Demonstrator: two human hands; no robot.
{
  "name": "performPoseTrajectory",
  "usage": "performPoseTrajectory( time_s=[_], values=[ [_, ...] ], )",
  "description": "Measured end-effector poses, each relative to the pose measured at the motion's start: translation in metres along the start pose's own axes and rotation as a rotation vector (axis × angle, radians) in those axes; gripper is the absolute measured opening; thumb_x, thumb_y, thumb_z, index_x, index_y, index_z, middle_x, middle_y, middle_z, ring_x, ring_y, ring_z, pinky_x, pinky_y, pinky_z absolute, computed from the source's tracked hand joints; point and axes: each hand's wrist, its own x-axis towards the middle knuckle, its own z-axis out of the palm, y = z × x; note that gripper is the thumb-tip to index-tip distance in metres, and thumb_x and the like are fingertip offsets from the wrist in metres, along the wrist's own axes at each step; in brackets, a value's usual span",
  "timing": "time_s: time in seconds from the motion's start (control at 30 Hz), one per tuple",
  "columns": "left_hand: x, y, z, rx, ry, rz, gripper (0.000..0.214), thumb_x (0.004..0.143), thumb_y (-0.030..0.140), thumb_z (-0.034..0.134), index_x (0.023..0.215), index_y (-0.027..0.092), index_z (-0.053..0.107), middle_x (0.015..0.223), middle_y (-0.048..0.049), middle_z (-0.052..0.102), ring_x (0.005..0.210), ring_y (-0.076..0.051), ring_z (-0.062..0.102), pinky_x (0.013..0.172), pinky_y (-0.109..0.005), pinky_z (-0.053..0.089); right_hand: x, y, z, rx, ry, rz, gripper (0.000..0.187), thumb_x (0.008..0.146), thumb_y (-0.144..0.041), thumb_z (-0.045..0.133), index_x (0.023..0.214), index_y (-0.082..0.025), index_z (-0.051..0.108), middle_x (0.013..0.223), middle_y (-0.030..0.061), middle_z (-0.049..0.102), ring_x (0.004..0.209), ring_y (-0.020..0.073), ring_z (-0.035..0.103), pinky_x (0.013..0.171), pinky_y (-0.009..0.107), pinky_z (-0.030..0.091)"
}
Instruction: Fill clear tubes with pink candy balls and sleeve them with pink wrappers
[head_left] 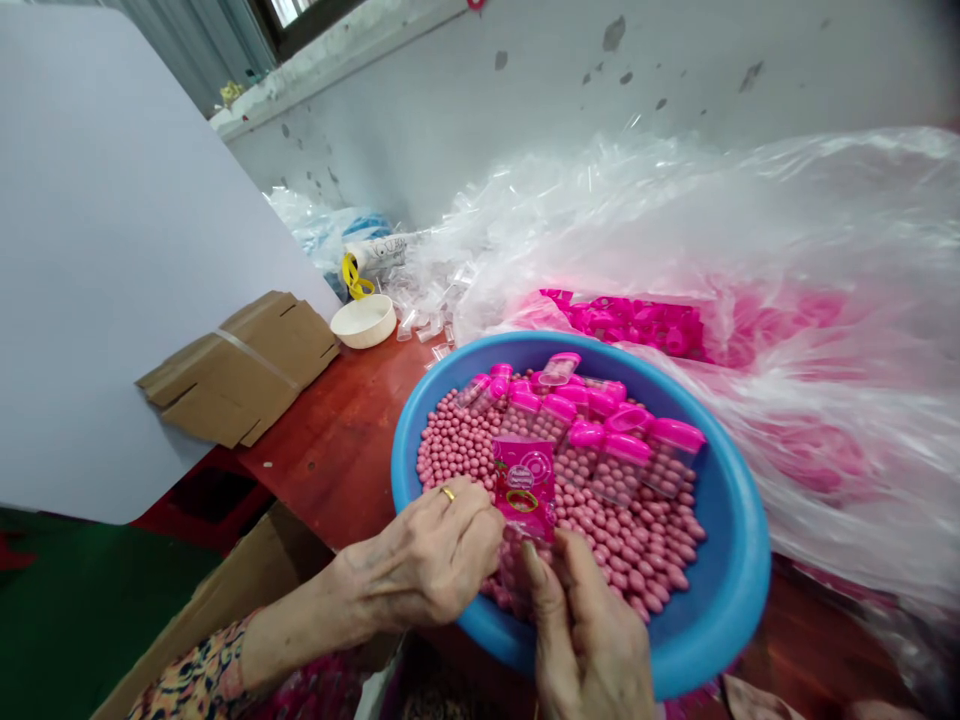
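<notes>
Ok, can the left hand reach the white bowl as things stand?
Probably yes, once the left hand leaves the pink packet: the red tabletop up to the white bowl looks free, passing between the blue basin and the flattened cardboard.

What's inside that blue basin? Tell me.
Loose pink beads and pink-capped clear tubes filled with them lie inside the blue basin. They cover its floor, so the bottom cannot be seen.

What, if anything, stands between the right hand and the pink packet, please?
Nothing visible: the right hand is at the lower edge of the pink packet; pink beads in the blue basin lie beside it.
</notes>
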Motion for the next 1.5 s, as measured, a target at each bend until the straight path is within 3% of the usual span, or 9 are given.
performPoseTrajectory(
  time_s=[0.2,0.3,0.47,0.63,0.8,0.97,1.17,1.4,1.5],
  values=[
    [-0.004,0.002,0.002,-0.050,0.039,-0.047,0.015,0.088,0.004,0.043,0.081,0.014,0.051,0.063,-0.0016,0.051,0.061,-0.017,0.046,0.052,-0.029,0.039,0.001,0.004,-0.002,-0.020,-0.001,-0.030,0.031,0.093,-0.044,0.041,0.084,-0.020,0.058,0.068,0.0060,0.067,0.051,0.0175,0.059,0.044,0.026,0.037],
    [-0.004,0.003,0.003,-0.061,0.054,-0.059,0.015,0.088,0.004,0.043,0.082,0.015,0.051,0.063,-0.0011,0.052,0.062,-0.016,0.047,0.053,-0.029,0.040,0.001,0.003,-0.002,-0.020,-0.004,-0.039,0.028,0.094,-0.040,0.040,0.088,-0.019,0.057,0.070,0.0057,0.068,0.047,0.0162,0.056,0.041,0.026,0.034],
    [-0.006,0.002,0.004,-0.073,0.055,-0.064,0.016,0.087,0.003,0.044,0.079,0.015,0.051,0.062,-0.0009,0.050,0.060,-0.017,0.045,0.051,-0.030,0.038,-0.001,-0.001,0.000,-0.046,0.005,-0.052,0.026,0.095,-0.036,0.039,0.093,-0.017,0.057,0.073,0.0050,0.068,0.049,0.0167,0.059,0.049,0.027,0.039],
    [-0.008,0.006,0.008,-0.167,0.033,-0.074,0.019,0.089,0.004,0.043,0.076,0.015,0.052,0.062,-0.0009,0.051,0.059,-0.015,0.045,0.053,-0.027,0.040,0.002,-0.001,-0.004,0.050,-0.001,0.045,0.027,0.093,-0.039,0.043,0.094,-0.018,0.059,0.075,0.0040,0.070,0.058,0.0179,0.064,0.056,0.027,0.044],
    [-0.010,0.020,0.010,-0.292,0.009,-0.020,0.030,0.090,0.004,0.036,0.069,0.014,0.054,0.056,-0.0018,0.053,0.053,-0.014,0.046,0.047,-0.026,0.039,0.013,0.002,-0.012,0.264,-0.089,0.148,0.026,0.089,-0.042,0.051,0.093,-0.018,0.061,0.062,-0.0003,0.064,0.051,0.0147,0.060,0.048,0.023,0.046],
    [-0.011,0.011,0.003,-0.519,0.085,-0.389,0.023,0.094,0.018,0.046,0.078,0.010,0.062,0.062,-0.0043,0.060,0.056,-0.013,0.054,0.052,-0.023,0.045,0.016,-0.007,-0.013,0.339,-0.039,0.170,0.022,0.088,-0.042,0.052,0.081,-0.022,0.061,0.062,-0.0012,0.064,0.052,0.0125,0.059,0.047,0.018,0.046],
    [0.000,0.010,0.006,-0.875,0.243,-0.822,0.015,0.082,0.028,0.067,0.084,0.013,0.071,0.071,-0.0031,0.066,0.066,-0.014,0.061,0.062,-0.023,0.048,0.014,-0.018,-0.010,0.386,0.007,0.252,0.021,0.086,-0.041,0.056,0.077,-0.022,0.060,0.057,-0.0044,0.056,0.047,0.0105,0.050,0.046,0.020,0.041],
    [0.021,0.017,0.008,-1.376,0.261,-1.186,0.012,0.071,0.023,0.075,0.065,0.013,0.071,0.063,0.0001,0.060,0.063,-0.012,0.054,0.062,-0.023,0.043,0.012,-0.013,-0.009,0.296,-0.012,0.155,0.020,0.090,-0.038,0.050,0.083,-0.023,0.060,0.053,-0.0058,0.054,0.045,0.0123,0.050,0.046,0.023,0.037],
    [0.022,0.018,0.013,-1.542,0.286,-1.263,0.011,0.068,0.021,0.078,0.067,0.013,0.071,0.063,0.0011,0.062,0.062,-0.010,0.053,0.062,-0.021,0.043,0.012,-0.013,-0.009,0.252,0.011,0.109,0.019,0.090,-0.037,0.050,0.085,-0.023,0.061,0.056,-0.0050,0.056,0.048,0.0136,0.054,0.047,0.023,0.040]
  ],
)
